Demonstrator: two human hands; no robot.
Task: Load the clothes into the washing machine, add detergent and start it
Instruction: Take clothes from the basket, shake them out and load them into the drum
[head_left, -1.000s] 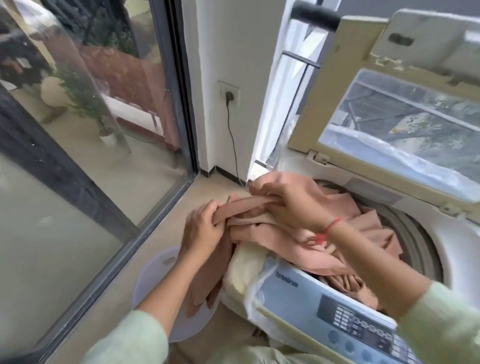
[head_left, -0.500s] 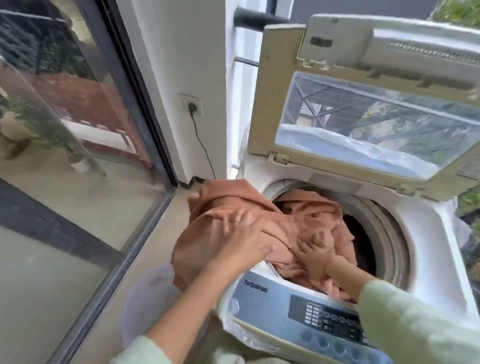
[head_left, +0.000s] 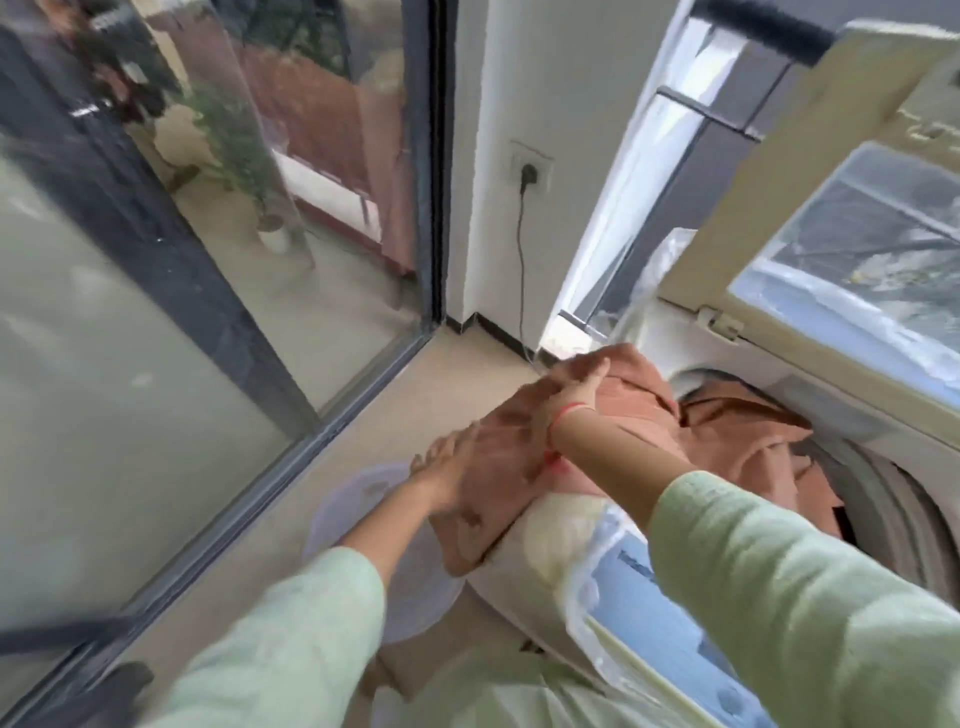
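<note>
A large pink cloth (head_left: 743, 447) lies half in the drum of the top-loading washing machine (head_left: 883, 499) and half draped over its left front corner. My left hand (head_left: 452, 467) grips the hanging part from the left side. My right hand (head_left: 571, 389), a red thread at its wrist, reaches across and clasps the bunched cloth on top of the corner. The machine's lid (head_left: 753, 218) stands open at the right. Its blue-grey control panel (head_left: 654, 613) under clear plastic is below my right forearm. No detergent is in view. The picture is blurred.
A pale round basin (head_left: 358, 499) sits on the tiled floor left of the machine, under my left arm. A glass sliding door (head_left: 156, 312) fills the left side. A wall socket (head_left: 530, 171) with a black cable running down is behind the machine.
My right hand has come out of the drum and crossed left onto the bunched cloth at the corner. My left hand has slid lower on the hanging part. The view swung left.
</note>
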